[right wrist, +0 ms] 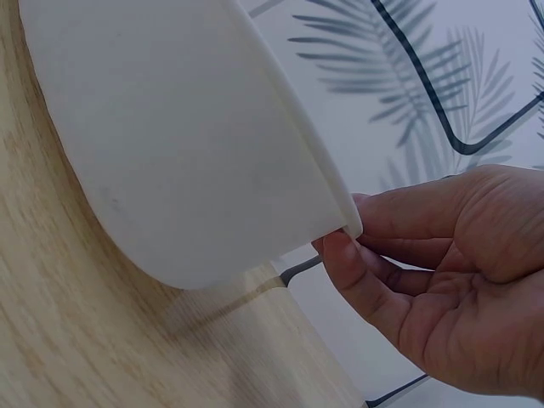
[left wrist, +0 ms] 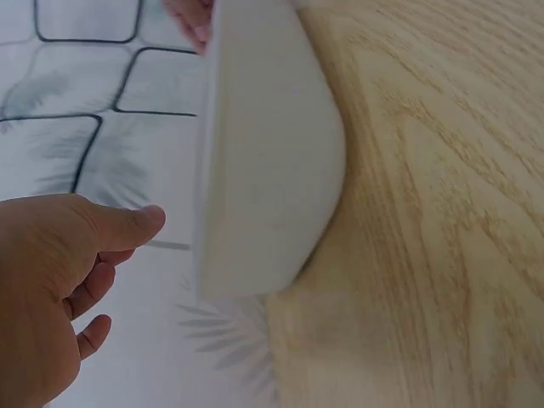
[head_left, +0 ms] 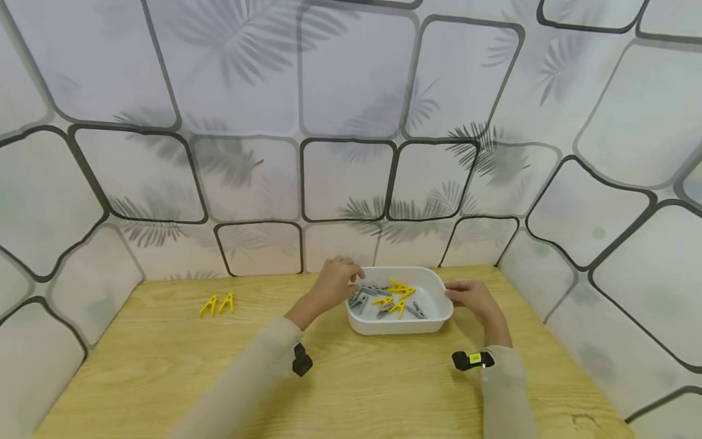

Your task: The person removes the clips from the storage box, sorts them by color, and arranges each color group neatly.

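A white plastic tub (head_left: 397, 327) stands on the table with several yellow clothespins (head_left: 398, 308) and several grey clothespins (head_left: 417, 310) lying loose inside. My right hand (head_left: 473, 299) is at the tub's right end. In the right wrist view, the thumb and fingers of that right hand (right wrist: 442, 272) pinch the rim. Above the left end hovers my left hand (head_left: 336, 283), its fingers loosely bent. The left wrist view shows this left hand (left wrist: 51, 280) apart from the tub wall (left wrist: 272, 153), with nothing visible between thumb and fingers.
Two yellow clothespins (head_left: 217, 303) rest side by side on the wooden table (head_left: 181, 366), well left of the tub. A patterned wall covering (head_left: 263, 183) rises behind the table and along both sides.
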`<state>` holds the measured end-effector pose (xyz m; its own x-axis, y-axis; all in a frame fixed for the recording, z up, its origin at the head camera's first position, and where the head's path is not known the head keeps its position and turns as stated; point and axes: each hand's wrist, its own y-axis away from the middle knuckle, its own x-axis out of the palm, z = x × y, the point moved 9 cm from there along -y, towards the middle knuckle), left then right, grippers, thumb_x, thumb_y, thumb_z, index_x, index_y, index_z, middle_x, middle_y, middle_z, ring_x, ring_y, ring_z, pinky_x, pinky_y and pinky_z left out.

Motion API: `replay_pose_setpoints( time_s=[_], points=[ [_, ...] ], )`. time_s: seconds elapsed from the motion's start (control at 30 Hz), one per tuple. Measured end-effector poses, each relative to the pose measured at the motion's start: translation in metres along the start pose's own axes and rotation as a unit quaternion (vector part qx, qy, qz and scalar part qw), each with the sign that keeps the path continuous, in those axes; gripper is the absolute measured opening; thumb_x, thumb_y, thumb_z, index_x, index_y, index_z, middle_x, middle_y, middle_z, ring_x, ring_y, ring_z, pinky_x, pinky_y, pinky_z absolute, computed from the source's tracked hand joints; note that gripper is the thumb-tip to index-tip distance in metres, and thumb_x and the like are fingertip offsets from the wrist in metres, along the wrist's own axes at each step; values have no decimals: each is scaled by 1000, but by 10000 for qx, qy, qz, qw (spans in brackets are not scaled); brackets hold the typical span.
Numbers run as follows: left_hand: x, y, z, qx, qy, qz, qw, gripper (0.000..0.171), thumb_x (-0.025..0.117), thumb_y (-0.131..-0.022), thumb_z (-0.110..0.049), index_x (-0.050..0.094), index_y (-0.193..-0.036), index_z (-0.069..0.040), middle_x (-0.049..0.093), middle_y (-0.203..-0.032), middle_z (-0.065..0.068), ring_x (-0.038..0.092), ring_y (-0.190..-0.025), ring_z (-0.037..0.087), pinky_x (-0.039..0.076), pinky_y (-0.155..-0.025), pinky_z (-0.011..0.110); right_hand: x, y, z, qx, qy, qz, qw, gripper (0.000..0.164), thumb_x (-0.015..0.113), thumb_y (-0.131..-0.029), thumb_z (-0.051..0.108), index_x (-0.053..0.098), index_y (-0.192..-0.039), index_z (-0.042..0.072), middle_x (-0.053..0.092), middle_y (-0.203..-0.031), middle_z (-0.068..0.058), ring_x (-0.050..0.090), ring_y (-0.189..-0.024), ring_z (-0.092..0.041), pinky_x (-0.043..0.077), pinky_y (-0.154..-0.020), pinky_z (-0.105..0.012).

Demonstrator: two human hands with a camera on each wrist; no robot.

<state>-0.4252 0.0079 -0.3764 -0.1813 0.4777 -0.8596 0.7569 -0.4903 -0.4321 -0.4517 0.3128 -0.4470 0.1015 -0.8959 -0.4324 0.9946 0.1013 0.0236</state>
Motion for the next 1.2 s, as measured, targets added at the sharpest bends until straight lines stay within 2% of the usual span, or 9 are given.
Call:
replay_pose_setpoints(
  time_s=[0.1,0.3,0.5,0.7,0.93,1.1,1.2],
  points=[
    [17,-7,2,-128,-26,341,9993,23,82,-85,-11,77,-106,-9,65,-85,4,51,-84,21,41,-82,43,0,-1,0,-16,-23,17,10000,39,62,-98,2,56,-127,-22,72,-115,-25,67,-81,-2,57,-75,-21],
    [41,-15,3,-266,-221,704,9969,23,83,-85,-15,78,-107,-10,66,-85,2,57,-86,21,45,-94,51,-1,-2,1,9,13,34,10000,39,62,-98,2,56,-128,-23,72,-114,-24,67,-81,-2,57,-75,-22],
    [60,-19,4,-351,-262,1040,9936,24,82,-86,-18,78,-108,-11,66,-87,2,53,-86,19,42,-92,46,0,0,4,46,118,59,9999,40,63,-98,3,57,-128,-22,69,-119,-30,67,-83,-4,57,-76,-23],
    [71,-23,8,-413,-310,1112,9925,21,84,-84,-22,80,-102,-13,68,-89,0,51,-85,16,40,-87,40,-1,0,6,51,155,60,9998,40,63,-98,5,57,-129,-21,67,-123,-33,67,-84,-4,57,-75,-22],
    [81,-27,7,-399,-435,1410,9882,23,86,-82,-24,81,-102,-16,72,-96,-1,56,-93,19,43,-103,49,0,0,5,69,137,77,9999,40,63,-98,4,57,-129,-21,68,-121,-32,67,-84,-5,57,-75,-23],
    [88,-28,7,-420,-631,1526,9854,20,85,-82,-23,82,-101,-17,76,-101,-2,60,-95,20,43,-104,49,2,0,4,71,107,88,9999,40,63,-98,5,57,-129,-20,67,-123,-32,68,-86,-7,57,-76,-23],
    [91,-30,8,-436,-725,1551,9843,13,84,-83,-22,83,-95,-18,77,-99,-4,60,-95,20,43,-104,47,2,-1,4,59,106,77,9999,40,63,-98,5,57,-129,-20,67,-123,-32,68,-85,-6,57,-76,-23]
  ],
)
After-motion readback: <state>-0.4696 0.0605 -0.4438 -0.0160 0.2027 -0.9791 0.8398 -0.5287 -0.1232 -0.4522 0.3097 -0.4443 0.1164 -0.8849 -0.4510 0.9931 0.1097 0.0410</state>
